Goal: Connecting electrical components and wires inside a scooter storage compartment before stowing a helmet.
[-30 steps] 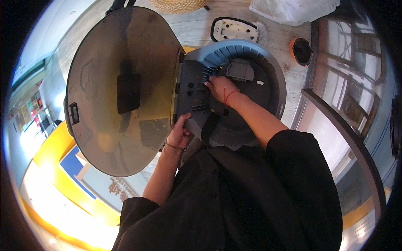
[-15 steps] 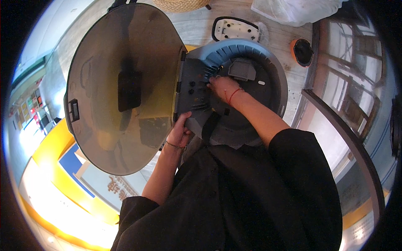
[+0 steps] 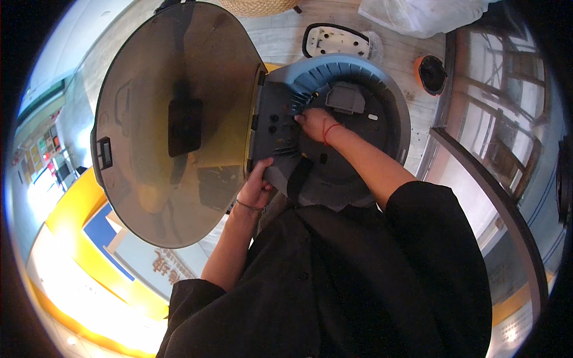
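A rounded grey plastic case stands open in front of me, its tinted see-through lid swung out to the left on hinges. My left hand grips the case's near-left edge beside the hinge, thumb on top and the other fingers mostly hidden below. Inside the case, my right hand is closed with its fingertips against the ridged grey side panel; what they pinch, if anything, is hidden. A black strap crosses the case's near part. A raised grey block sits on the case's inner floor beyond my right hand.
On the floor behind the case lie a white pad with a black rim and a small orange-and-black bowl-like piece. A woven basket and a clear plastic bag are farther back. At right stands a dark frame.
My right hand has shifted very slightly inside the case, its fingers staying by the ridged panel. The lid has tilted a little. My left hand keeps its grip on the edge.
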`<state>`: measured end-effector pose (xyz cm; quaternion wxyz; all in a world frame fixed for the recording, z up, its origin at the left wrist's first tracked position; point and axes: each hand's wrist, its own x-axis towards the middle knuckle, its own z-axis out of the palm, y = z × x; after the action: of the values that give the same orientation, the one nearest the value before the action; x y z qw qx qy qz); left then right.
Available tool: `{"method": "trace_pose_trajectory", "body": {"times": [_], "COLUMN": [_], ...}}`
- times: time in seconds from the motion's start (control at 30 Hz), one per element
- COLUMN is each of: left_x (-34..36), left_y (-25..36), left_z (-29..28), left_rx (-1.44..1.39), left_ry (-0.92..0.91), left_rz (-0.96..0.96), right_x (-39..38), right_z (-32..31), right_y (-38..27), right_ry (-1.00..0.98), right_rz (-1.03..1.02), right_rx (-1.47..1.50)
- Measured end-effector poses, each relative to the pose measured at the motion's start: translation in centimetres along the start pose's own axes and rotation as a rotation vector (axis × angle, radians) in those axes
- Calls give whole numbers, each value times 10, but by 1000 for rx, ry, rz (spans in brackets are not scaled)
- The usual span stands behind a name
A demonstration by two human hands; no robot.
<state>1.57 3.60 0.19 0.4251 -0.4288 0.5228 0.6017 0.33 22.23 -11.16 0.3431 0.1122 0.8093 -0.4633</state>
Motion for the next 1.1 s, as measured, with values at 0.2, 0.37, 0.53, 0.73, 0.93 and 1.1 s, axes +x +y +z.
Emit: {"method": "trace_pose_trajectory", "body": {"times": [0.2, 0.37, 0.53, 0.73, 0.93, 1.1], "left_x": [0, 3, 4, 4, 7, 5], "left_y": [-1, -3, -3, -3, -4, -3], "left_z": [-2, -6, -7, -6, -10, -7], "left_rx": [8, 9, 10, 5, 11, 9], "left_ry": [-13, -17, -26, 3, 9, 8], "left_rz": [-14, -14, -4, -7, -10, -17], "right_x": [-5, -16, -15, -15, -15, -17], "right_z": [-11, -16, -12, -14, 2, 6], "right_y": [2, -5, -4, -3, 0, -1], "right_ry": [-35, 40, 95, 96, 194, 284], "right_rz": [-115, -229, -204, -233, -91, -77], "right_rx": [-70, -195, -293, -125, 96, 193]}}
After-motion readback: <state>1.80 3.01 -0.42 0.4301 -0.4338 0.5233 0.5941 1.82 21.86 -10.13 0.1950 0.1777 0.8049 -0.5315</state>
